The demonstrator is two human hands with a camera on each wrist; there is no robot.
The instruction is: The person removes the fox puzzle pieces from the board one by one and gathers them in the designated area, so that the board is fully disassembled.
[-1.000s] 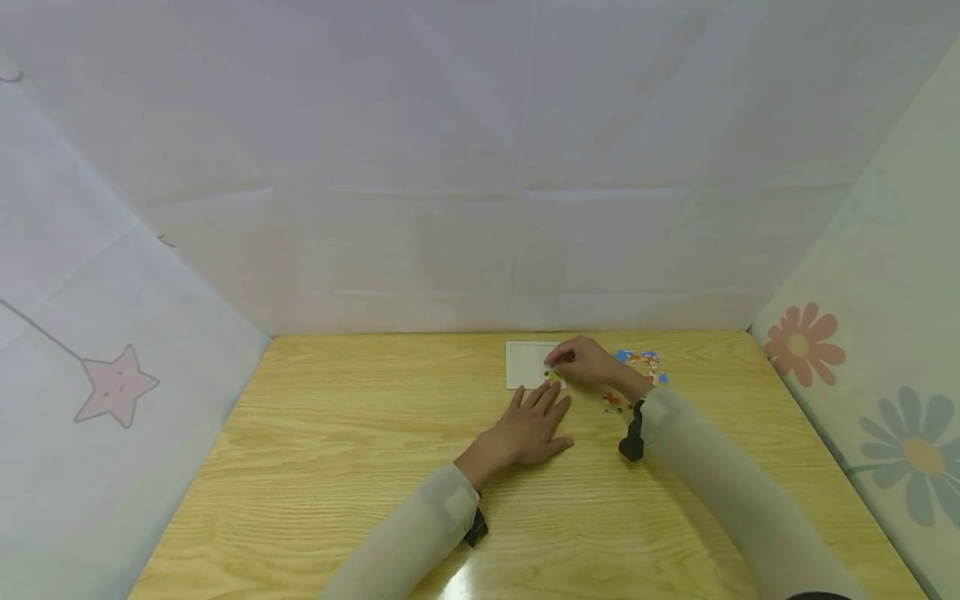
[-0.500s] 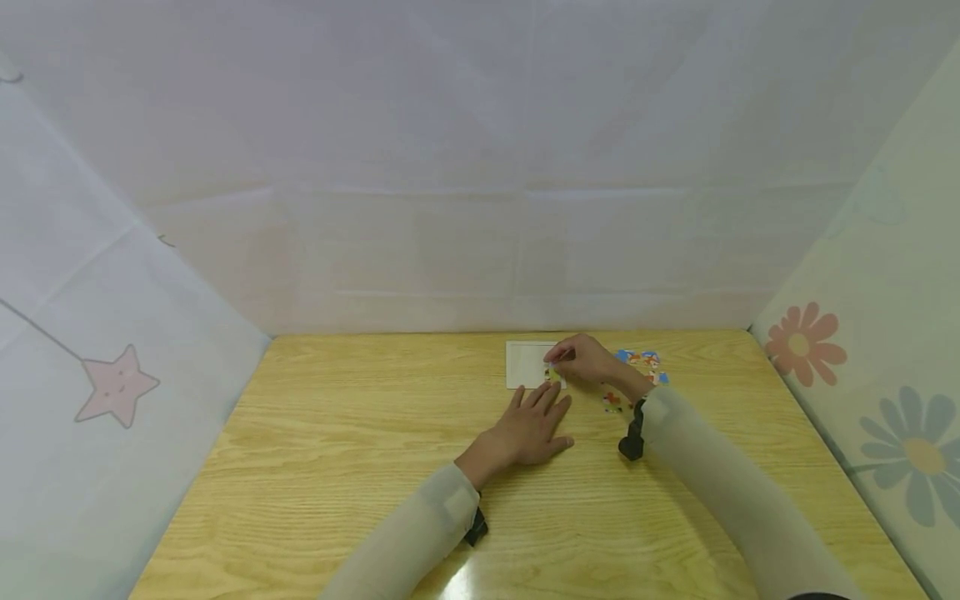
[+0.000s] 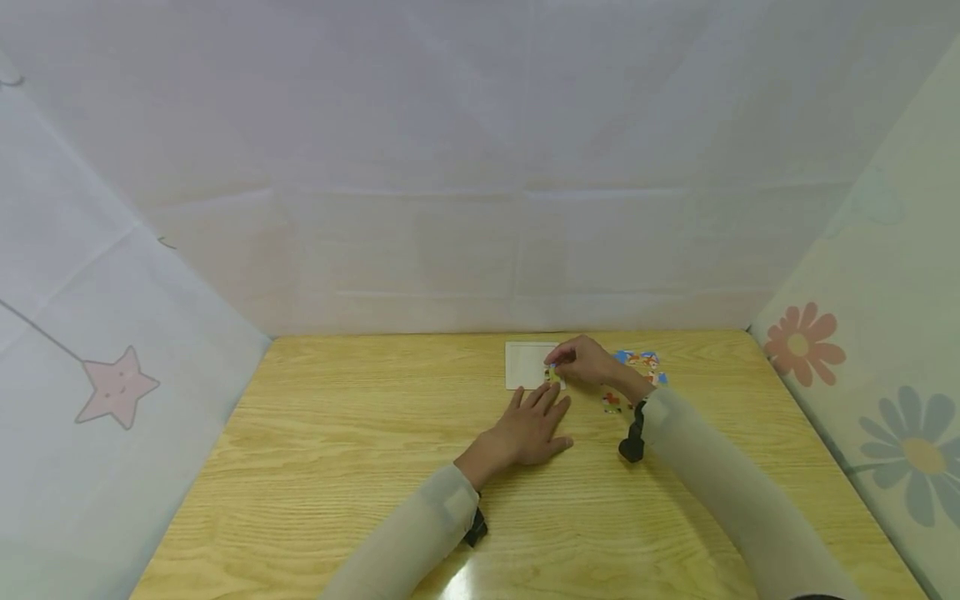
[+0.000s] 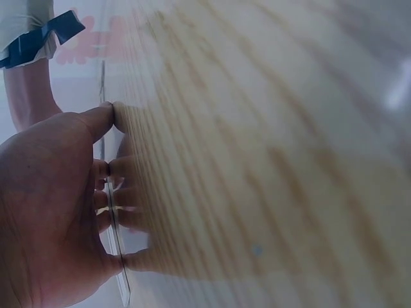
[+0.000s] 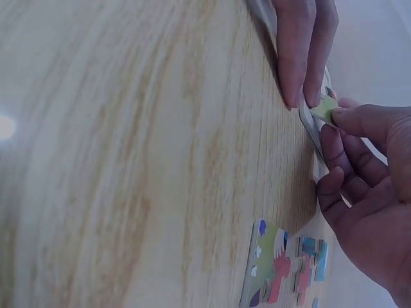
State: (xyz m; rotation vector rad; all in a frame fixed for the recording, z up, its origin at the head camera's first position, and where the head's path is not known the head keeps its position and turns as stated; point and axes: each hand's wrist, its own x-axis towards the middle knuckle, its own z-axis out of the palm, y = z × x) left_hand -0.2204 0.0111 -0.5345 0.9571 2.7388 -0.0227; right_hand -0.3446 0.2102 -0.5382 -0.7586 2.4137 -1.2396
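My right hand point(image 3: 588, 362) pinches a small green jigsaw piece point(image 5: 323, 109) between thumb and fingers. The piece is tilted at the lower right corner of a white puzzle tray point(image 3: 525, 365), which lies near the table's back edge. Palm down, my left hand point(image 3: 527, 432) rests with straight, spread fingers, their tips right at the tray's near edge. In the right wrist view, two left fingertips point(image 5: 292, 96) are close beside the pinched piece. The piece's far side is partly hidden by my fingers.
Several colourful loose jigsaw pieces point(image 3: 641, 360) lie right of the tray, partly behind my right wrist. Nearer is a red and green piece point(image 3: 612, 403). A pale cloth wall point(image 3: 405, 258) rises behind the wooden table point(image 3: 337, 467).
The pinched jigsaw piece has shifted and turned slightly at the tray corner, with small movements of my right fingers. My left hand has stayed in place.
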